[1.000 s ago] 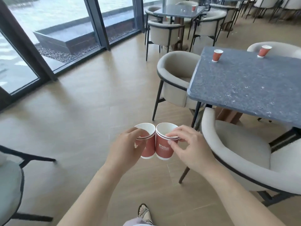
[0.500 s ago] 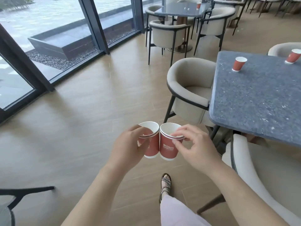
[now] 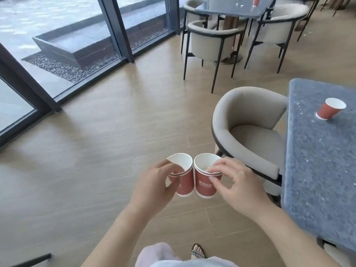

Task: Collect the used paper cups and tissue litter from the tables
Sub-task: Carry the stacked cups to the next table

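Note:
My left hand (image 3: 154, 185) grips a red paper cup (image 3: 185, 182) with a white inside, held upright over the floor. Right beside it, touching, is a second red paper cup (image 3: 205, 183), which my right hand (image 3: 237, 185) pinches at the rim. Both seem to be stacks of nested cups, judging by the doubled rims. Another red paper cup (image 3: 329, 111) stands on the grey stone table (image 3: 317, 170) at the right. A further red cup (image 3: 256, 1) sits on the far table (image 3: 231, 8) at the top.
A beige tub chair (image 3: 248, 132) stands between me and the grey table. More beige chairs (image 3: 210, 39) surround the far table. Glass window walls with dark frames (image 3: 119, 29) run along the left. My sandalled foot (image 3: 198, 253) is on the wood floor.
I have walked forward along the table, so the table and its cup slid right and closer. One cup on that table left the view. Both hands keep their cups together.

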### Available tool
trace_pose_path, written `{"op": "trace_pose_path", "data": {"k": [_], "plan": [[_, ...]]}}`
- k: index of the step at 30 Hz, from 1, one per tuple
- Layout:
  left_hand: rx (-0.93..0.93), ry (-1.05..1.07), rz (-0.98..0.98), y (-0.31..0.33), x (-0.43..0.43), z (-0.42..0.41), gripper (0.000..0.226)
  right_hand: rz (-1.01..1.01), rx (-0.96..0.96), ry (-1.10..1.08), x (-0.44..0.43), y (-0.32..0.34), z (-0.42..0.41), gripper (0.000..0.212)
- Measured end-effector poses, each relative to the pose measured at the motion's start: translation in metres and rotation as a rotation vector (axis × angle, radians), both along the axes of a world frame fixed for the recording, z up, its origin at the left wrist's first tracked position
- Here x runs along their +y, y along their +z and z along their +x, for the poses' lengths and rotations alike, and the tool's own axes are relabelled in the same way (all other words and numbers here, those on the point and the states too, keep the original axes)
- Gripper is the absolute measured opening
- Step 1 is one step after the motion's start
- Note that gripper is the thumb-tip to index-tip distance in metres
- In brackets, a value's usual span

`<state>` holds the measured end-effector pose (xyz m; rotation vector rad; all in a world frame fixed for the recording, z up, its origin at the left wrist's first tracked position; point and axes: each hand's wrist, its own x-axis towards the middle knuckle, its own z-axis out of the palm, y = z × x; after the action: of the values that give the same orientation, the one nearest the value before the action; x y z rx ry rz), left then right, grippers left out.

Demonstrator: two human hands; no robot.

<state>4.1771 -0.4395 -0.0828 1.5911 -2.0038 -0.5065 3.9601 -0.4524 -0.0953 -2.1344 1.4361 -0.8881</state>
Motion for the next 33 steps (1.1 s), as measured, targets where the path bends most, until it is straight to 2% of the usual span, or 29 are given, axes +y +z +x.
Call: {"op": "trace_pose_path", "data": {"k": [7,13,22,33], "plan": [[0.037,0.127,0.059,-0.021,-0.1,0.047,0.019,0.074,0.035,0.076,-0.121,-0.013,0.041,0.016],[0.023,0.1,0.06,-0.03,-0.229,0.098,0.022,0.076,0.02,0.072,-0.243,-0.021,0.094,0.016],[-0.062,-0.142,0.022,-0.009,-0.443,0.128,0.019,0.046,-0.049,-0.136,-0.407,-0.013,0.127,0.018],[-0.135,-0.488,0.079,-0.029,-0.661,0.047,0.023,0.105,-0.04,-0.469,-0.555,-0.042,0.065,0.017]]}}
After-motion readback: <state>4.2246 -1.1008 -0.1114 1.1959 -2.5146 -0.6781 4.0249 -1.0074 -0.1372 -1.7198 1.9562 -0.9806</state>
